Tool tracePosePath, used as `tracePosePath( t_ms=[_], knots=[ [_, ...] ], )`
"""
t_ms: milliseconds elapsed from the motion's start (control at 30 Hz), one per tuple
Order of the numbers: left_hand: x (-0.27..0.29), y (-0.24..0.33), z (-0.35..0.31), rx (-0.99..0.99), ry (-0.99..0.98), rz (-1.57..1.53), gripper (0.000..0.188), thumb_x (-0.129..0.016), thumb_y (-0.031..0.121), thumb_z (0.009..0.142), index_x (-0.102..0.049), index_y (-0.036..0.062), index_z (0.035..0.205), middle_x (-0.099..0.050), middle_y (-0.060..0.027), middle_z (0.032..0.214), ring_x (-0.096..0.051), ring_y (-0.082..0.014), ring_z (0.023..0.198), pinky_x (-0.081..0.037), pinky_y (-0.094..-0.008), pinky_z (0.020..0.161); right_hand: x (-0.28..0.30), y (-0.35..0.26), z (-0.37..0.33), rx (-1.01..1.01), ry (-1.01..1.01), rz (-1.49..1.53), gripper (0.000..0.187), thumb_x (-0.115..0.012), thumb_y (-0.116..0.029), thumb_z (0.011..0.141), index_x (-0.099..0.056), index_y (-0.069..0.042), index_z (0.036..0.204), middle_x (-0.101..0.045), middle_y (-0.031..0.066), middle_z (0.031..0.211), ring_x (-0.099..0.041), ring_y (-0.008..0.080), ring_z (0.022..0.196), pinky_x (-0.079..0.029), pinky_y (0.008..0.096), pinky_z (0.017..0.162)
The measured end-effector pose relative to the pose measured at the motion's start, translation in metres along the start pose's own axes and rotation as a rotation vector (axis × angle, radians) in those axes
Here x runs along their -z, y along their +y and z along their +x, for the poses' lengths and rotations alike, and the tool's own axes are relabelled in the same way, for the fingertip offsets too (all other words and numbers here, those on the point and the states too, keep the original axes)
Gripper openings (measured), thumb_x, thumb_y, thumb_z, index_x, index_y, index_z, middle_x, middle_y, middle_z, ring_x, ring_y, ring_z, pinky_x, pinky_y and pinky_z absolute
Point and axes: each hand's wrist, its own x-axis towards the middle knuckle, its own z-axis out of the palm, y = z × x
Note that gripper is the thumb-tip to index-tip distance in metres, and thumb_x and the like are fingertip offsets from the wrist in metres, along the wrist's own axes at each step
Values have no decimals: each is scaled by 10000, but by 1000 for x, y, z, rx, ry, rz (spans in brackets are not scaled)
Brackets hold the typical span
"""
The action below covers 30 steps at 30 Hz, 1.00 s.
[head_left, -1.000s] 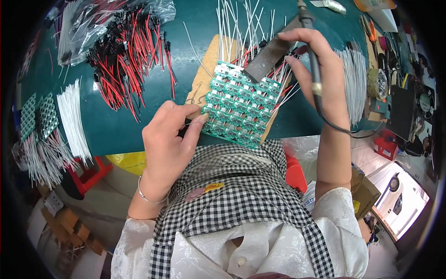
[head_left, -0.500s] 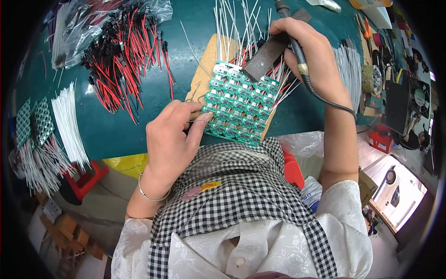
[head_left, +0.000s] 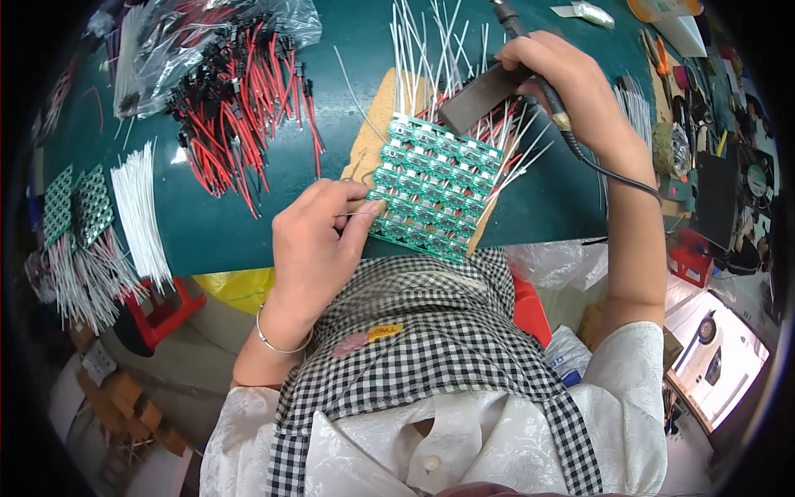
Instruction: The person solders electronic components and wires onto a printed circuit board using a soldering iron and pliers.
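A panel of small green circuit boards (head_left: 435,190) lies tilted on a tan backing board (head_left: 373,124), with white and red wires running out from its far end. My left hand (head_left: 319,232) is closed at the panel's left edge, thumb and fingers pinching there; a thin wire shows by the fingertips. Over the panel's far right side, my right hand (head_left: 575,95) is closed round a dark rectangular bar (head_left: 484,98). Also in this hand is a soldering iron (head_left: 553,101), its cable trailing over the forearm. The bar's near end is just beyond the panel's far edge.
Red-and-black connector leads (head_left: 236,124) are heaped at the back left, beside a clear plastic bag (head_left: 281,25). White wires (head_left: 141,215) lie bundled further left, next to finished-looking green panels (head_left: 93,203). More white wires (head_left: 636,112) and tools (head_left: 661,58) lie at the right.
My right hand has moved slightly right with the iron, and the dark bar has swung flatter and off the panel's top. The left hand keeps its grip. The whole view has shifted a little.
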Motion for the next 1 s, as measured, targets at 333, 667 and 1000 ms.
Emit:
tracePosePath(
  t_ms=[333, 667, 1000],
  knots=[
    [2, -1, 1, 7, -5, -10, 159, -814, 68, 817, -699, 35, 922, -663, -72, 791, -567, -140, 536, -463, -284, 503, 43, -3, 18, -168, 95, -100, 282, -719, -47, 727, -585, -51, 975, -642, 180, 939, -639, 359, 941, -483, 402, 851],
    [4, 1, 1, 19, -15, 27, 176, -821, 63, 809, -702, 20, 932, -628, -70, 743, -533, -128, 525, -436, -281, 490, -2, 39, -14, -142, 103, -52, 397, -742, 61, 756, -575, -56, 1097, -680, 107, 1090, -629, 334, 1013, -497, 402, 907],
    [3, 5, -1, 35, -22, -2, 176, -816, 46, 808, -705, 8, 940, -603, -70, 720, -508, -127, 528, -425, -276, 489, 30, 89, -16, -174, 264, -310, 306, -750, -3, 699, -555, -43, 932, -602, 165, 867, -602, 389, 824, -474, 415, 715]
  ],
)
